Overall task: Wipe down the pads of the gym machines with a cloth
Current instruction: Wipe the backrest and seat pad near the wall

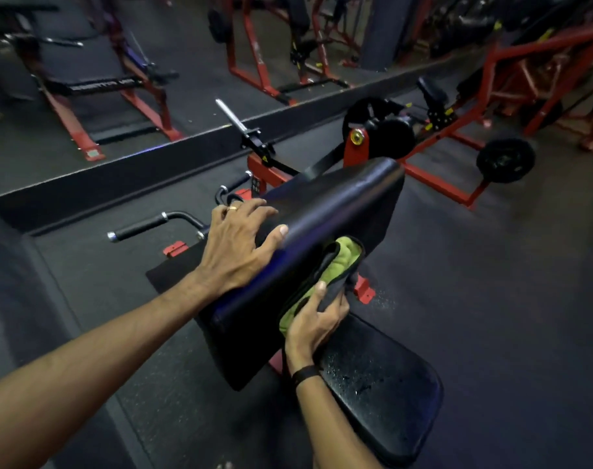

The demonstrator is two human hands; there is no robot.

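A long black arm pad (325,211) of a red-framed curl machine slopes across the middle of the view. My left hand (241,245) rests on its top edge, fingers spread over the far side and thumb on the near face. My right hand (313,324) grips a green and grey cloth (325,275) and holds it against the pad's near face, close to its lower edge. Below lies the black seat pad (383,384), speckled with small droplets.
Two black handles (142,228) stick out to the left of the pad. A weight plate (505,160) hangs on a red frame at the right. A wall mirror (119,79) stands behind a low black ledge. Dark rubber flooring surrounds the machine.
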